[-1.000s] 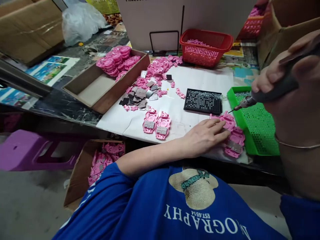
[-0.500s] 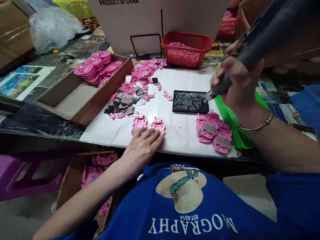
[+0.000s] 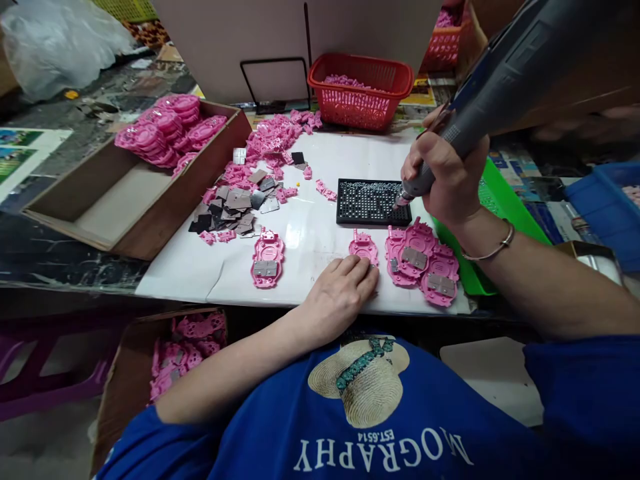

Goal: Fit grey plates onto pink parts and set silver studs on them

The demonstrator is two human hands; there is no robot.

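Your right hand grasps a grey cylindrical screwdriver at a black rectangular screw tray; your left hand overlies a pink plastic casing, its fingers' grip indiscernible.

"What stands along the back?"
"A wide pale panel, at the rear of the dark, marbled counter."
"And lower left?"
"A purple plastic stool, with grey floor below."
"How's the light?"
"Brighter across the counter's white covering, dim underneath."
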